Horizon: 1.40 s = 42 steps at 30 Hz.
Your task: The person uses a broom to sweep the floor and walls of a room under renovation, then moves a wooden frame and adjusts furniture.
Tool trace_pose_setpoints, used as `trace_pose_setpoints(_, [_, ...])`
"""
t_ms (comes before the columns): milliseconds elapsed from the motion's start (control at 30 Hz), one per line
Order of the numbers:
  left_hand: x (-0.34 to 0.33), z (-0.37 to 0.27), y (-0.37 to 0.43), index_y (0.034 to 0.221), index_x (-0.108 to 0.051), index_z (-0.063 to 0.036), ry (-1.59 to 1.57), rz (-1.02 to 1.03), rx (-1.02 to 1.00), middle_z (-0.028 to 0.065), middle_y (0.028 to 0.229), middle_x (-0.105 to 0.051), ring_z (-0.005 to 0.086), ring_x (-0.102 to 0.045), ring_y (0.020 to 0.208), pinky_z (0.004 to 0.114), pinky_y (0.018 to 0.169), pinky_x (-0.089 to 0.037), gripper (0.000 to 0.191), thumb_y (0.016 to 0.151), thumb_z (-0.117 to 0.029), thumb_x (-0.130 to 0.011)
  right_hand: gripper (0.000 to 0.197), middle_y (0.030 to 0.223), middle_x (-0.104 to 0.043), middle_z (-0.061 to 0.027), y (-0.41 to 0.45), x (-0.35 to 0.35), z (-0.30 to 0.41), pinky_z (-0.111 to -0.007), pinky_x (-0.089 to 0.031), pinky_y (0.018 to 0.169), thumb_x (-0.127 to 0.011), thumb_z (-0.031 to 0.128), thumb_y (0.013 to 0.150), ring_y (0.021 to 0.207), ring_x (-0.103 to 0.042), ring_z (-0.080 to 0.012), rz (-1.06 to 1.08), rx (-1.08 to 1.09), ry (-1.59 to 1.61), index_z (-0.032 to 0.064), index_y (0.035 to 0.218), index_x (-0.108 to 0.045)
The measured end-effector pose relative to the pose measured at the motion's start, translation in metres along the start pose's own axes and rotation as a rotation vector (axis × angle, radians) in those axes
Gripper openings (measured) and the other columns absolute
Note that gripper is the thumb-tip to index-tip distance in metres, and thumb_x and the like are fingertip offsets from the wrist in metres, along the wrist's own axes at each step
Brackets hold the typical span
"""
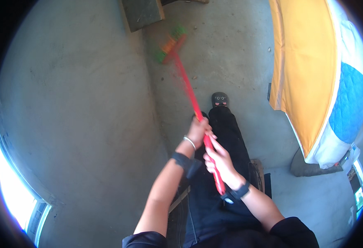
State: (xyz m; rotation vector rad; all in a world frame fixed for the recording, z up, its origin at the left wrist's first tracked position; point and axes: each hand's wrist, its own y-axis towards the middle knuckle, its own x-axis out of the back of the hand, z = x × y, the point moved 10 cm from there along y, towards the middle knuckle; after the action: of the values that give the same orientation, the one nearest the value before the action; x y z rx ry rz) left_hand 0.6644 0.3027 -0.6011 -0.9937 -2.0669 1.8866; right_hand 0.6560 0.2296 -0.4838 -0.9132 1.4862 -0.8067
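A broom with a red handle (186,82) slants up and left from in front of my body. My left hand (198,130) is wrapped around the middle of the handle, with a bracelet and a dark strap above it. Lower down, near the handle's end, my right hand (221,161) grips the same shaft. The broom head (170,46), with green and orange bristles, is blurred. It lies over the concrete floor (240,59) near the foot of the wall.
A grey plastered wall (88,102) runs along my left. A dark wooden piece of furniture (142,14) stands beyond the broom head. To my right hangs a yellow cloth (308,62) beside a blue quilted cover (350,105). My slipper (220,99) rests on the floor, with small debris scattered ahead.
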Motion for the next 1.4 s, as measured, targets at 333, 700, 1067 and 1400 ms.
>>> trace_pose_setpoints(333, [-0.133,-0.02,-0.073,0.09,-0.034,-0.0053,-0.04,0.204,-0.002,0.0043,0.063,-0.044,0.0136,-0.049,0.048,0.033,0.052,-0.052,0.015,0.085,-0.012,-0.047,0.053,0.062,-0.039,0.0004,-0.117,-0.018,0.057,-0.018,-0.035,0.036,-0.038,0.018,0.092,0.042,-0.039,-0.005,-0.078,0.079,-0.02,0.0269,0.138,-0.013])
trace_pose_setpoints(700, [-0.086,-0.087,0.045,0.074,-0.039,0.0025,0.364,0.029,0.03,0.0089,0.061,-0.046,0.0197,-0.05,0.049,0.042,0.054,-0.052,0.009,0.082,-0.003,-0.04,0.033,0.073,-0.04,0.0024,-0.007,-0.029,0.105,-0.011,-0.034,0.041,-0.042,0.015,0.091,0.051,-0.037,0.0006,0.196,0.233,0.253,0.0209,0.124,-0.039])
trace_pose_setpoints(1067, [-0.158,0.092,-0.087,0.079,-0.043,0.0037,0.343,0.246,0.169,0.0083,0.057,-0.049,0.0196,-0.056,0.049,0.034,0.05,-0.053,0.006,0.082,-0.002,-0.042,0.047,0.07,-0.038,0.0013,-0.181,0.031,0.008,-0.012,-0.031,0.04,-0.035,0.014,0.093,0.048,-0.035,-0.0013,-0.115,0.315,0.307,0.0227,0.137,-0.021])
trace_pose_setpoints(1400, [-0.227,-0.101,0.009,0.081,-0.049,0.0039,0.623,0.49,-0.299,0.0145,0.073,-0.059,0.0212,-0.059,0.064,0.031,0.06,-0.051,0.021,0.086,-0.016,-0.048,0.021,0.076,-0.045,-0.0018,-0.056,0.0,0.168,-0.012,-0.036,0.043,-0.044,0.01,0.088,0.052,-0.04,-0.0007,0.441,0.631,0.498,0.0064,0.108,-0.042])
